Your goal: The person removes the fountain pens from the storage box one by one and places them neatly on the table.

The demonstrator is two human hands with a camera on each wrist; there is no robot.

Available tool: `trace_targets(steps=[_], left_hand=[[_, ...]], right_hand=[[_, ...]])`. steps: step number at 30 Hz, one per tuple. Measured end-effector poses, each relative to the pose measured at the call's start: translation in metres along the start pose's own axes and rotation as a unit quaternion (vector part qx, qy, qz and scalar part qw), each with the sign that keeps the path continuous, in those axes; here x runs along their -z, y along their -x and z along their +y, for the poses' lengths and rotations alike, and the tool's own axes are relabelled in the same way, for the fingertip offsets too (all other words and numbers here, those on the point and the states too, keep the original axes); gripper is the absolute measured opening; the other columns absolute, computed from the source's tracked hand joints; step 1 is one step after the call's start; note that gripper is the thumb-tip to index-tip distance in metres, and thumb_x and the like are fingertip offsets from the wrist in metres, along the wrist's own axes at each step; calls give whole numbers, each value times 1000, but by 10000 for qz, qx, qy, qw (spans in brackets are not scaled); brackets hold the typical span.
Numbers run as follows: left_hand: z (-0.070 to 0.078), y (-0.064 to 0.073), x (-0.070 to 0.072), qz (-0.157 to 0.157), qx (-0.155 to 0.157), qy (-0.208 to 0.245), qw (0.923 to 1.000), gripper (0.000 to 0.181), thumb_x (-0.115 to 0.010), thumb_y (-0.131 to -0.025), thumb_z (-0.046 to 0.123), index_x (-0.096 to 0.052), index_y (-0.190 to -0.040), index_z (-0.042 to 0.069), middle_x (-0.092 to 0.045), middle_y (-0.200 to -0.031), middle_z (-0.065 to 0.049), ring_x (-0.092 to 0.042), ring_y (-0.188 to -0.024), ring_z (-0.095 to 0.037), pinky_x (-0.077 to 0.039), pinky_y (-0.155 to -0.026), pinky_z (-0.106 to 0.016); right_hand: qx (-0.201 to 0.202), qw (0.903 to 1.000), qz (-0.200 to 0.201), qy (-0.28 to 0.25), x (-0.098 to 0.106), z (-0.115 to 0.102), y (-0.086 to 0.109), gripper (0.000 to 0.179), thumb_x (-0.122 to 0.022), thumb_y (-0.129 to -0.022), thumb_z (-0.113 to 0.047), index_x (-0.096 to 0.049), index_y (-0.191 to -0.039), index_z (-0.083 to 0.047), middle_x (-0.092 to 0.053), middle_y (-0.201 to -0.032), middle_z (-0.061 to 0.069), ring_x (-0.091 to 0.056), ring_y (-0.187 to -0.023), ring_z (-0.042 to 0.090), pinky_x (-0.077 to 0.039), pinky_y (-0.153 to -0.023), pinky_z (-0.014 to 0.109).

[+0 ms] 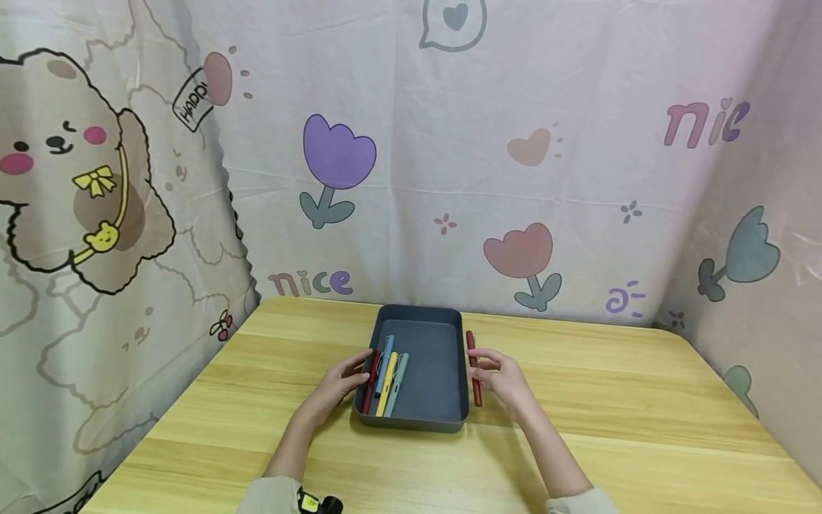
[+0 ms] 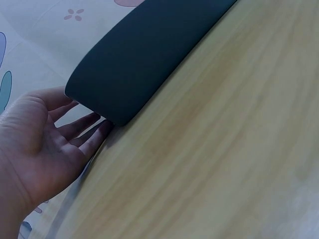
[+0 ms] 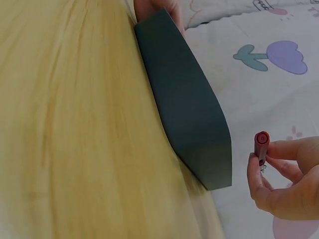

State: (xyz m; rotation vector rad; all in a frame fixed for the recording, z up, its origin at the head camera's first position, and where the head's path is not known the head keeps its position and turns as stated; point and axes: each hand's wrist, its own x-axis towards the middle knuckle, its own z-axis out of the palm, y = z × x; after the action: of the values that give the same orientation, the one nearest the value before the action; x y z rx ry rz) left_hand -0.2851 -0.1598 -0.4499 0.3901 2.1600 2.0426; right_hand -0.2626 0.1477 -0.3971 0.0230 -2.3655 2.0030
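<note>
In the head view, a dark grey tray (image 1: 437, 371) lies on the wooden table. Along its left side are a dark red pen (image 1: 370, 389), a blue pen (image 1: 385, 368), a yellow pen (image 1: 387, 385) and a grey-green pen (image 1: 397, 385). My left hand (image 1: 339, 385) touches the tray's left wall; its fairly straight fingers (image 2: 87, 127) rest against the outside in the left wrist view. Just right of the tray, my right hand (image 1: 504, 375) pinches a red pen (image 1: 476, 389) between thumb and fingers. That pen (image 3: 261, 144) is seen end-on, apart from the tray, in the right wrist view.
The light wood table (image 1: 616, 414) extends on both sides of the tray. A printed cloth (image 1: 417, 235) with flowers and hearts hangs behind the table and along its sides. A dark device with a yellow-green patch (image 1: 310, 502) sits at the left sleeve.
</note>
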Motion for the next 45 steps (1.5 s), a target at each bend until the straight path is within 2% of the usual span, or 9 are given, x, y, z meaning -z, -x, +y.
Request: trace_targets(steps=[7,18,23,33,45], left_hand=[[0,-1,-1,13,3,20,10000,53,-54,-91,5,-36,-140,3,-28,-142,-26,-27,-129,-38,-27,-102,-47],[-1,-2,-1,42,13,44,10000,51,-53,-91,5,-37,-140,4,-28,-142,-25,-27,-129,-38,-26,-102,-48],[0,-2,0,-9,-14,84,10000,52,-52,-92,5,-35,-141,3,-27,-143,-25,-27,-129,-38,-25,-102,-48],[-1,-2,3,13,-34,93,10000,51,-49,-92,3,-34,-141,2,-25,-143,-25,-26,-129,-37,-25,-103,-48],[-2,-2,1,17,32,93,10000,51,-48,-92,2,-34,-141,2,-27,-143,-25,-28,-128,-36,-25,-103,-47]], right_hand=[[-64,9999,69,90,7,5,1,32,-62,-83,5,-60,-115,6,-59,-91,15,-59,-75,20,-51,-67,33],[-204,9996,203,-13,10,21,-2,32,-61,-82,8,-60,-113,8,-59,-89,16,-58,-67,18,-50,-59,30],[-287,9993,231,-9,10,28,-4,32,-60,-83,8,-58,-115,8,-59,-88,16,-58,-69,19,-52,-59,31],[-531,9983,244,76,9,32,-7,31,-60,-85,6,-58,-116,6,-61,-88,14,-59,-73,20,-51,-59,28],[-641,9976,209,134,11,36,-4,32,-60,-85,4,-57,-117,6,-60,-91,17,-60,-73,21,-52,-61,31]])
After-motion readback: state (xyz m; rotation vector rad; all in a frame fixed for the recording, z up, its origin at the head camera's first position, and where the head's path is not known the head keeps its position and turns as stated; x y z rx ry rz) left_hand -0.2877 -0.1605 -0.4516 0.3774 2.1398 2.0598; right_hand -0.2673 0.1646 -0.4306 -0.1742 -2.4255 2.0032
